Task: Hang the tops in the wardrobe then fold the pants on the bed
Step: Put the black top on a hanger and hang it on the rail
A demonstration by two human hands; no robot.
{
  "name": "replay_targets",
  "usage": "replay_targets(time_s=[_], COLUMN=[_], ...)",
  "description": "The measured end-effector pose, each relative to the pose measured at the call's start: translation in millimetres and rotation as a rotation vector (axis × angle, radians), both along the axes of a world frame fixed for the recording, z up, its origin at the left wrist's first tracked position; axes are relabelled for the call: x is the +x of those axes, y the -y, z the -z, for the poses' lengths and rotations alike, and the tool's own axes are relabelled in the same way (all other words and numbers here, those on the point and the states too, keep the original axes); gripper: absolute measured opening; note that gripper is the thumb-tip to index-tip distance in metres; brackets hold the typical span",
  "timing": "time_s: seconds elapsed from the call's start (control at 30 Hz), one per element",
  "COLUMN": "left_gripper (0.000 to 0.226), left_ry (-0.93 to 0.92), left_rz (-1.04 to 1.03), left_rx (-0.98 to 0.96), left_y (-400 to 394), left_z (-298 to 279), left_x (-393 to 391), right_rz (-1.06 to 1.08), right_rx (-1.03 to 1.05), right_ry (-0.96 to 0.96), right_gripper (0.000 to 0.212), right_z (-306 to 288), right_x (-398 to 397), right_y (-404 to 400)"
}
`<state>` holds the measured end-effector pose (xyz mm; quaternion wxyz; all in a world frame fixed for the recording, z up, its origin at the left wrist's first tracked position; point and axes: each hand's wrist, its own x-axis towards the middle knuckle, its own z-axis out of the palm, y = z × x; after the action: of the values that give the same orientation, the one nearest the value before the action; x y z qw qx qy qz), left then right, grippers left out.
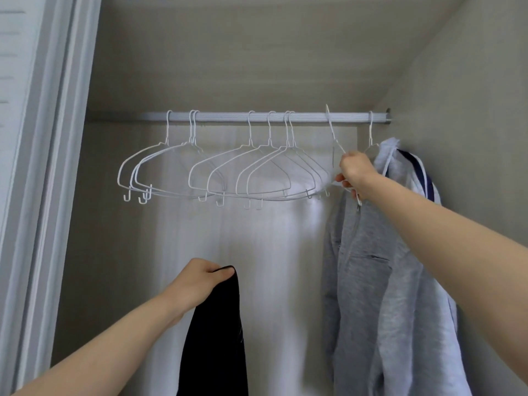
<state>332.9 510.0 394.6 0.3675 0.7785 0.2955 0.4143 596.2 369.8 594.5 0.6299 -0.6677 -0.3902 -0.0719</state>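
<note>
The person stands facing the open wardrobe [257, 67], both bare arms extended into it. The right hand [355, 170] is raised just under the rail [265, 117]; its grip is closed, fingers curled around the body of a white wire hanger [335, 138]. That hanger is tilted, and its hook end points up across the front of the rail near the right end; whether the hook bears on the rail cannot be told. The left hand [197, 284] is lower, in front of the wardrobe's back panel; its grip is also closed, fingers and thumb pinching the top edge of a black top [214, 338], which hangs straight down from the hand and out of view at the bottom. A grey zip hoodie [371, 295] already hangs at the far right of the rail, on its own white hanger, just beside the right hand and partly behind the right forearm. A dark blue garment [428, 178] shows behind the hoodie, against the side wall. To the left of the right hand, a row of empty white hangers [223, 170] hangs on the rail, bunched in overlapping groups. A white door frame [43, 167] borders the wardrobe on the left.
</note>
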Motion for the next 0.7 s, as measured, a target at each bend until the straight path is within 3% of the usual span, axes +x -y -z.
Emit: replay_targets(time_s=[0.13, 0.27, 0.43, 0.7], left_gripper=[0.045, 0.038, 0.045, 0.033], left_ry=[0.035, 0.03, 0.077, 0.085], left_rz=[-0.019, -0.049, -0.093, -0.16], left_rx=[-0.016, -0.026, -0.038, -0.031], left_y=[-5, -10, -16, -15], left_z=[-3, -5, -6, 0], left_x=[7, 14, 18, 24], right_rz=[-0.063, -0.072, -0.194, -0.347], right_rx=[0.119, 0.183, 0.303, 0.31], right_ry=[0.02, 0.104, -0.017, 0.039], right_gripper=[0.028, 0.019, 0.019, 0.027], right_z=[17, 39, 77, 161], right_x=[-13, -33, -62, -106], right_y=[8, 25, 66, 135])
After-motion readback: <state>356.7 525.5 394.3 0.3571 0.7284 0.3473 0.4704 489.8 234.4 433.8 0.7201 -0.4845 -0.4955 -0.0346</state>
